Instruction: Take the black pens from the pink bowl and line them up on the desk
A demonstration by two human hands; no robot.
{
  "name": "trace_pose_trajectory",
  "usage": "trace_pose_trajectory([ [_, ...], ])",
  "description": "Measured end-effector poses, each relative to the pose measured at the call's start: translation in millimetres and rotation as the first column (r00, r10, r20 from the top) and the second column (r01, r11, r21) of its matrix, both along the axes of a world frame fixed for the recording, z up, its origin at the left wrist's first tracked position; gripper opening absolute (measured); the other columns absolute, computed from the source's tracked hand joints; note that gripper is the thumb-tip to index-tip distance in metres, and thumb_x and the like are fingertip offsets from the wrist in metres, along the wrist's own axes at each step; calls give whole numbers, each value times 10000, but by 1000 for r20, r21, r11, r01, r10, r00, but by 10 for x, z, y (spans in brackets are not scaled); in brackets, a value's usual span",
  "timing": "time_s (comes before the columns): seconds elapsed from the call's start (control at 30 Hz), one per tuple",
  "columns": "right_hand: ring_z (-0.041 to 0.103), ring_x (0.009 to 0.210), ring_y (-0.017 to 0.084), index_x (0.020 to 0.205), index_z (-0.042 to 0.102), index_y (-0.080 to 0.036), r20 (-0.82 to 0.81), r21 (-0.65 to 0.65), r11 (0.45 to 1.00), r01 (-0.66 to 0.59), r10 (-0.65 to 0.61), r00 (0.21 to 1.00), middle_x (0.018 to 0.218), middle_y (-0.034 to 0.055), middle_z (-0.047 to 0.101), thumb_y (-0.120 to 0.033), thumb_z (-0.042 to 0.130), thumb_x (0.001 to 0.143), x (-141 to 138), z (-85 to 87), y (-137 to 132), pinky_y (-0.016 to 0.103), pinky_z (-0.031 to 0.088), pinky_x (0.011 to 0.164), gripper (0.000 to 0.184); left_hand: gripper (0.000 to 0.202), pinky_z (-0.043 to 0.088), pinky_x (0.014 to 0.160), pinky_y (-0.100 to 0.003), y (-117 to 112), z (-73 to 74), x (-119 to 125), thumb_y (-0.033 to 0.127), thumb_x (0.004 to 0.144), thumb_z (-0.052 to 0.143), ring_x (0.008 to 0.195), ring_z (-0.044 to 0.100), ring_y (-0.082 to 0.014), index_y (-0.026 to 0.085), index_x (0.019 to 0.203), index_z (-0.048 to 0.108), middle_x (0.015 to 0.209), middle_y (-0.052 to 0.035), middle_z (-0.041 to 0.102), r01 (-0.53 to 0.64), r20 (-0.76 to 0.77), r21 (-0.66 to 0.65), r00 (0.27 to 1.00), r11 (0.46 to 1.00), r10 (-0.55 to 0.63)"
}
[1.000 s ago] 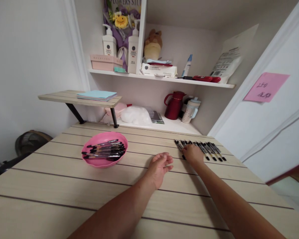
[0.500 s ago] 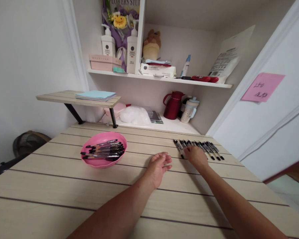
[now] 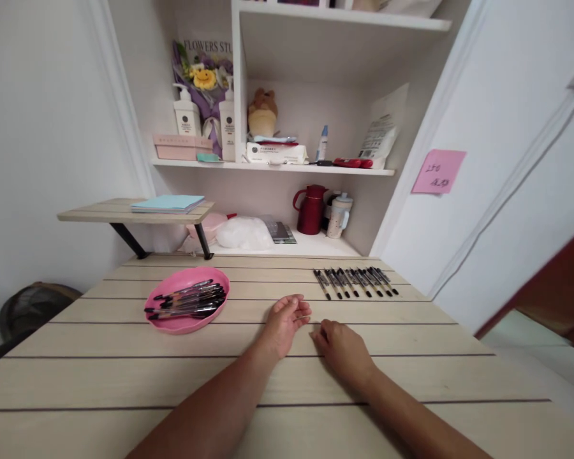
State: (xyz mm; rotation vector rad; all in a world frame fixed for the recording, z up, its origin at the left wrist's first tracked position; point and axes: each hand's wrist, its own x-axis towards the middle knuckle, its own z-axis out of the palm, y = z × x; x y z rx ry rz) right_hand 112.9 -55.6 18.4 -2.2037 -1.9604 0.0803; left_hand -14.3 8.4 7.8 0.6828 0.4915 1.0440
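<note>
My left hand rests near the middle of the table, palm turned inward, its fingers loosely bent and apart with nothing seen in them. Close to its right, my right hand is knuckles-up with the fingers curled in; no object shows in it. Beyond my right hand lies a row of several black-capped clear pens, side by side and slightly slanted. On the left, a pink plastic bowl holds a loose pile of similar pens.
A small raised wooden shelf with a light blue notebook stands at the back left. Behind the table, a white cabinet holds a red thermos jug, a pale cup and a white plastic bag.
My right hand has drawn back from the row of pens toward me and my left hand, uncovering the row. My left hand stays much the same. The camera view has tilted up and turned right.
</note>
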Motion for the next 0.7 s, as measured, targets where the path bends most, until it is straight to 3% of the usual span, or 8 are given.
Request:
trace_pose_trajectory([
  [0.07, 596, 761, 173, 806, 568, -171, 0, 37, 999, 5, -5, 1000, 822, 89, 649, -359, 344, 862, -27, -42, -33, 252, 325, 593, 298, 345, 441, 727, -307, -28, 21, 6, 343, 637, 688, 716, 596, -151, 134, 892, 587, 763, -73, 628, -2, -37, 47, 999, 999, 4],
  [0.17, 594, 791, 179, 835, 565, -171, -4, 77, 997, 21, -21, 1000, 860, 89, 648, -351, 329, 870, -36, -66, -35, 253, 333, 612, 299, 346, 453, 708, -293, -68, 75, 31, 406, 662, 636, 688, 597, -132, 143, 875, 564, 767, -68, 623, -68, -269, 165, 957, 984, 111],
  [0.3, 595, 815, 185, 839, 570, -167, -27, 96, 995, 36, -34, 999, 875, 88, 653, -356, 325, 871, -41, -37, -57, 255, 341, 632, 311, 310, 453, 645, -257, -34, 255, -61, 401, 700, 560, 633, 590, -109, 139, 866, 550, 756, -69, 620, -83, -537, 318, 805, 945, 251],
  [0.4, 595, 814, 184, 843, 570, -165, -28, 110, 993, 42, -39, 999, 882, 94, 654, -356, 316, 873, -49, -23, -82, 258, 345, 646, 319, 269, 441, 653, -245, 112, 516, -373, 314, 713, 533, 667, 587, -117, 139, 915, 554, 773, -63, 629, -43, -659, 432, 667, 901, 348],
  [0.47, 595, 808, 181, 850, 569, -169, -23, 111, 993, 45, -42, 999, 884, 96, 653, -353, 312, 875, -55, -26, -88, 263, 350, 659, 316, 262, 431, 696, -259, 236, 726, -707, 258, 695, 534, 742, 582, -146, 140, 928, 564, 819, -63, 635, 17, -736, 520, 516, 854, 438],
  [0.57, 599, 806, 180, 866, 569, -165, -18, 107, 993, 46, -44, 999, 886, 101, 650, -334, 309, 878, -60, -39, -81, 266, 357, 668, 311, 256, 385, 804, -269, 365, 990, -1293, 171, 659, 523, 921, 549, -189, 148, 906, 586, 959, -77, 626, 160, -797, 596, 230, 787, 558],
  [0.63, 601, 809, 183, 876, 571, -155, -15, 112, 993, 36, -35, 999, 886, 108, 648, -320, 313, 875, -62, -47, -76, 267, 361, 666, 306, 241, 369, 813, -290, 380, 1072, -1646, 142, 622, 538, 953, 539, -230, 145, 854, 603, 965, -99, 631, 266, -806, 573, 15, 775, 591],
  [0.7, 603, 811, 188, 882, 571, -151, -9, 125, 992, 24, -23, 1000, 889, 112, 647, -309, 311, 875, -63, -52, -74, 270, 364, 664, 304, 166, 386, 743, -310, 357, 1063, -1904, 145, 591, 563, 834, 577, -260, 128, 748, 614, 832, -125, 652, 357, -790, 490, -203, 795, 578],
])
